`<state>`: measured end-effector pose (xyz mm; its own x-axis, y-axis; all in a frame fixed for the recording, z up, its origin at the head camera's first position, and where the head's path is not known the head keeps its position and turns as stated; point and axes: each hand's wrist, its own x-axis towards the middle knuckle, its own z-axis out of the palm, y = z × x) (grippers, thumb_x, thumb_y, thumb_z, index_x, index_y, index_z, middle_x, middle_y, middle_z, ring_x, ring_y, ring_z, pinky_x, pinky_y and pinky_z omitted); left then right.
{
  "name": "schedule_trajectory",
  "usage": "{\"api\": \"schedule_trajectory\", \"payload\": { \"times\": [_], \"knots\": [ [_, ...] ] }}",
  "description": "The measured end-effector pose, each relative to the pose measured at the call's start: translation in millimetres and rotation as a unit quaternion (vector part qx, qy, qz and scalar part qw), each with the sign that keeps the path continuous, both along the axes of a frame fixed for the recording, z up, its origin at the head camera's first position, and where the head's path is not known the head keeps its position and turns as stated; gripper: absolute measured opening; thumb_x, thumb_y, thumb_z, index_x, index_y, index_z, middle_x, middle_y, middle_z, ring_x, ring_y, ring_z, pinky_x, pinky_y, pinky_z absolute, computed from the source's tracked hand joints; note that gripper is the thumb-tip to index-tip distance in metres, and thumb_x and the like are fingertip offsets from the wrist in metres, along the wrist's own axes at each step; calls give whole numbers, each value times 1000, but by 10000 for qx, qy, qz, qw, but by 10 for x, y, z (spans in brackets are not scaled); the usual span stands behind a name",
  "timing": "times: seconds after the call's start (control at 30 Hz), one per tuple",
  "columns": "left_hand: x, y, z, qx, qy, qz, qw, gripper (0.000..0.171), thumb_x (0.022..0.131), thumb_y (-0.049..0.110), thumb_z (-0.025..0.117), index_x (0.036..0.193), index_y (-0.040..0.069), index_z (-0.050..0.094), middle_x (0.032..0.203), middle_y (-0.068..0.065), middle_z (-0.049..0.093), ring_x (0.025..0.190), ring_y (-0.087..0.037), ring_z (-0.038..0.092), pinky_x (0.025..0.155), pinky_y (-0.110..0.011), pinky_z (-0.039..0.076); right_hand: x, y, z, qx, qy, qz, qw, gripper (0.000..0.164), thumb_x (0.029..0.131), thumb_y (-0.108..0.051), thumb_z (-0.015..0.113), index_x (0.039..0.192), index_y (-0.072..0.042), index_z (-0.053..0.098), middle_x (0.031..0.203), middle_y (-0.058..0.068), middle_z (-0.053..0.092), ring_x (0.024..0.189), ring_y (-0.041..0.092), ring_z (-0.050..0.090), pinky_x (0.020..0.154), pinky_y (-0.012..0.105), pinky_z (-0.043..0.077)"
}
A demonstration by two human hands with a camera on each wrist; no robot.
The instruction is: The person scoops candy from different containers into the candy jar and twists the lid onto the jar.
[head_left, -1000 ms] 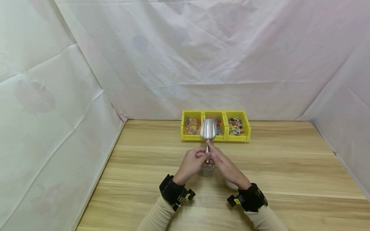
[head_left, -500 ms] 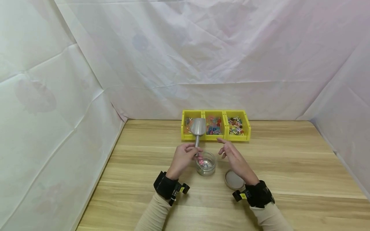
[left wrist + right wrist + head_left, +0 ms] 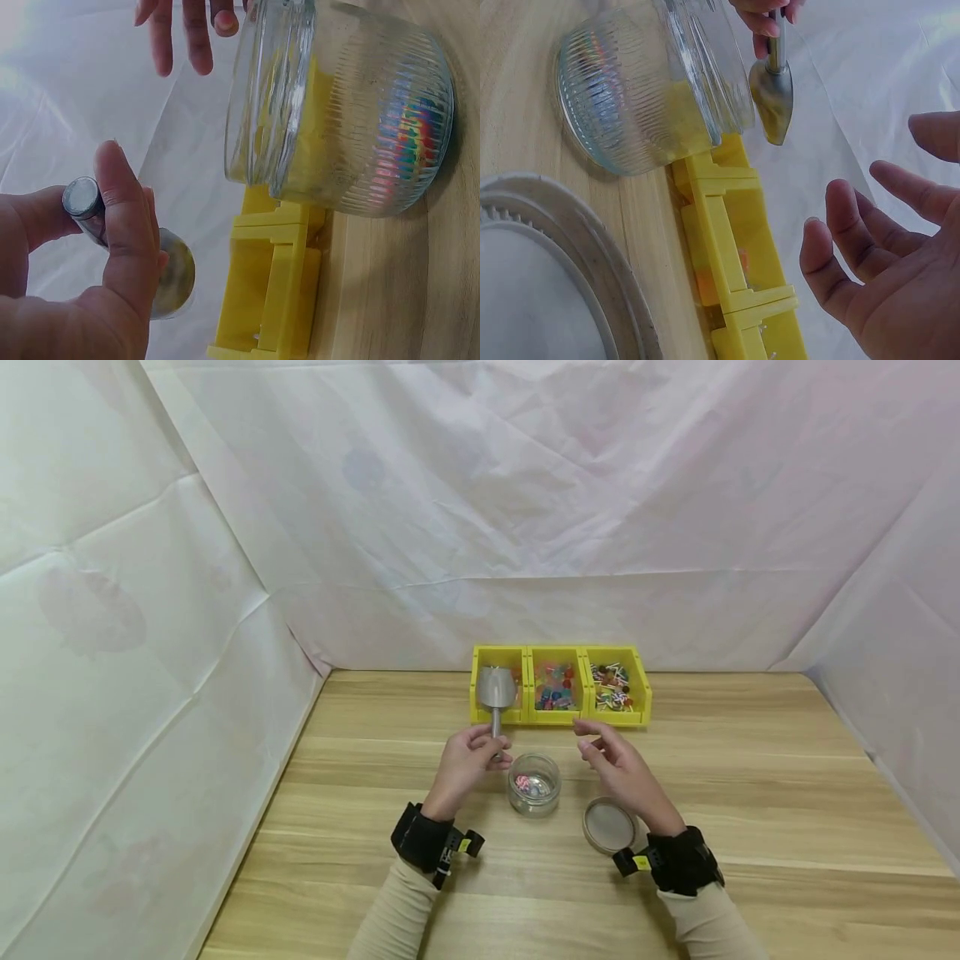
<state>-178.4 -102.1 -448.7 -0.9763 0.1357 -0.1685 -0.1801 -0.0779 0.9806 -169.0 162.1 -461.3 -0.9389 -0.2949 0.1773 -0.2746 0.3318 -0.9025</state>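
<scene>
My left hand point(image 3: 462, 768) pinches the handle of a metal scoop point(image 3: 497, 688) between thumb and fingers. In the head view the scoop's bowl overlaps the left yellow bin point(image 3: 480, 713). A ribbed glass jar point(image 3: 534, 787) stands uncovered on the table between my hands, with a few colourful candies point(image 3: 409, 142) at its bottom. My right hand point(image 3: 621, 770) is raised to the right of the jar, fingers loosely bent and holding nothing. Below that hand lies a round lid point(image 3: 609, 825), flat on the wood.
Three joined yellow bins stand at the back by the curtain. The middle bin point(image 3: 557, 717) holds colourful candies, and the right bin point(image 3: 617, 718) has small lollipops. White curtains point(image 3: 525, 510) enclose the wooden table point(image 3: 360, 777) at the back and sides.
Both hands were together at the scoop's handle over the jar. My right hand has let go and moved right; my left hand has carried the scoop left, uncovering the jar and lid to view.
</scene>
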Motion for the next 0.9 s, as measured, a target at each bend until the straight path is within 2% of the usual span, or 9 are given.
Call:
{"api": "schedule_trajectory", "payload": {
  "times": [0.1, 0.17, 0.23, 0.27, 0.37, 0.47, 0.6, 0.73, 0.9],
  "knots": [
    [-15, -19, -8, -51, -38, 41, 10000, 46, 96, 7, 60, 139, -7, 48, 107, -19, 70, 80, -17, 70, 79, -33, 60, -7, 12, 14, 169, 92, -66, 9998, 37, 106, -21, 48, 140, -5, 52, 133, 14, 58, 101, 24, 59, 81, 26, 51],
    [-28, -34, -28, -112, -39, 52, 9999, 46, 96, 6, 59, 138, -7, 48, 109, -21, 70, 79, -16, 69, 78, -32, 60, 13, 12, 85, 292, 64, -110, 9995, 34, 106, -16, 48, 137, -3, 54, 129, 16, 61, 103, 31, 59, 81, 26, 51],
    [-41, -46, -52, -194, -5, 50, 9998, 45, 96, 6, 59, 138, -7, 49, 111, -23, 69, 78, -15, 68, 77, -31, 60, 46, 12, 186, 426, 38, -169, 9989, 32, 105, -13, 48, 134, -2, 56, 126, 18, 62, 104, 33, 59, 81, 25, 50],
    [-47, -52, -62, -237, 21, 46, 9997, 44, 96, 6, 58, 137, -7, 49, 112, -24, 69, 78, -15, 68, 76, -31, 60, 42, 28, 186, 491, 35, -217, 9986, 31, 105, -13, 48, 133, -2, 57, 125, 17, 63, 105, 32, 60, 81, 24, 50],
    [-61, -66, -84, -331, 41, 36, 9994, 42, 97, 7, 57, 136, -7, 50, 114, -26, 68, 77, -13, 66, 74, -29, 60, 0, 95, 133, 624, -11, -364, 9974, 30, 105, -14, 49, 131, -3, 60, 122, 17, 65, 104, 32, 60, 80, 25, 49],
    [-78, -72, -102, -386, 12, 77, 9992, 39, 97, 6, 56, 134, -6, 53, 113, -26, 68, 76, -13, 64, 71, -27, 59, -93, 203, -27, 700, 29, -486, 9964, 31, 105, -21, 50, 131, -8, 61, 123, 15, 65, 102, 26, 61, 80, 25, 49],
    [-104, -73, -131, -365, -7, 157, 9992, 36, 98, 7, 56, 131, -6, 55, 112, -25, 68, 75, -12, 63, 70, -25, 58, -126, 304, -20, 773, 63, -581, 9953, 35, 105, -29, 50, 132, -9, 61, 124, 17, 64, 102, 23, 60, 81, 26, 49],
    [-116, -75, -151, -310, -66, 195, 9993, 35, 99, 9, 58, 130, -5, 56, 114, -27, 67, 75, -11, 64, 69, -24, 58, -153, 417, -37, 805, -42, -742, 9940, 39, 105, -34, 50, 131, -8, 61, 123, 18, 64, 102, 29, 61, 78, 27, 50],
    [-111, -89, -174, -328, -142, 183, 9992, 39, 99, 11, 58, 133, -6, 54, 119, -30, 64, 77, -12, 64, 69, -24, 58, -182, 594, -96, 1025, -136, -998, 9896, 43, 105, -37, 49, 131, -6, 61, 121, 18, 65, 98, 30, 61, 72, 27, 50]
  ]
}}
